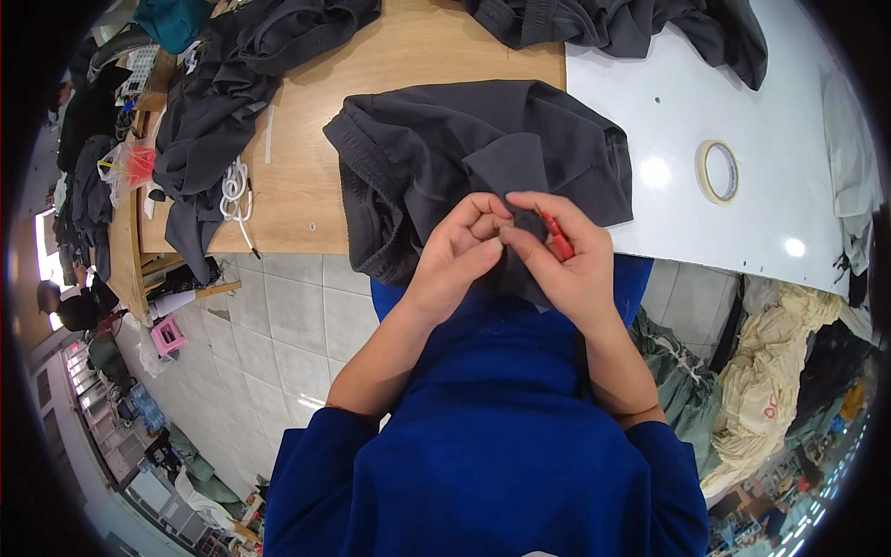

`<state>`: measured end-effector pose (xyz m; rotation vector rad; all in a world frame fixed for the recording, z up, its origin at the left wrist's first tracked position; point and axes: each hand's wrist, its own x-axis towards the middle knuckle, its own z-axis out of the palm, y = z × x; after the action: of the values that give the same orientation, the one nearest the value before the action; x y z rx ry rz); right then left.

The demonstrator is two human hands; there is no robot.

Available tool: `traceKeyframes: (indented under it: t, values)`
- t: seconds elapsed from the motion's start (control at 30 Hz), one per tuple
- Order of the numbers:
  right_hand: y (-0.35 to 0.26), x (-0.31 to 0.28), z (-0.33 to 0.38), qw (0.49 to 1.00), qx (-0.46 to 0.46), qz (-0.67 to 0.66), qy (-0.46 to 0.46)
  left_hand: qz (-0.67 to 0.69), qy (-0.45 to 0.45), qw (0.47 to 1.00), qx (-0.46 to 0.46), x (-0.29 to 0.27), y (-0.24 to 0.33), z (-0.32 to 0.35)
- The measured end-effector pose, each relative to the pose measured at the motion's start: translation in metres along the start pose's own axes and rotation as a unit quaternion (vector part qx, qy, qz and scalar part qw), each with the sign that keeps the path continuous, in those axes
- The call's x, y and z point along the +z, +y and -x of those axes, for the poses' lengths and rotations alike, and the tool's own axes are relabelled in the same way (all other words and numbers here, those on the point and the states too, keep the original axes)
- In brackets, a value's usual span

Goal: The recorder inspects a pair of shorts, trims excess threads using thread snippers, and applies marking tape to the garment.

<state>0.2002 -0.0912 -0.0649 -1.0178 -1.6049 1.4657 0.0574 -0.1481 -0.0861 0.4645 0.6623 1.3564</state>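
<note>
A dark grey garment (445, 148) with an elastic waistband lies on the table edge and hangs toward me. My left hand (455, 255) pinches a fold of its fabric at the front. My right hand (566, 269) meets it fingertip to fingertip on the same fold and holds a small red tool (557, 237) against the cloth. Both hands are close to my chest, over my blue top.
More dark garments (223, 102) are piled at the left and the far edge (631, 28) of the wooden table (306, 176). A tape roll (718, 172) lies on the white surface (761, 213). White cord (237, 190) sits by the left pile. Cloth heaps (770, 381) lie on the floor at right.
</note>
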Motion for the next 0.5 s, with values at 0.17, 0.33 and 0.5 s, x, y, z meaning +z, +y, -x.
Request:
traceKeyframes:
  t: [0.17,0.33,0.5]
  values:
    - [0.006,-0.002,0.009,0.994,0.014,-0.08,-0.069,-0.102,0.057,0.991,-0.059,0.006,0.007,0.001]
    - [0.004,-0.013,0.019,0.989,0.013,-0.127,-0.072,-0.069,0.086,0.992,-0.066,0.009,0.009,0.002]
    - [0.009,-0.02,0.026,1.0,-0.017,-0.004,-0.001,0.012,0.101,0.994,-0.045,0.005,0.012,0.001]
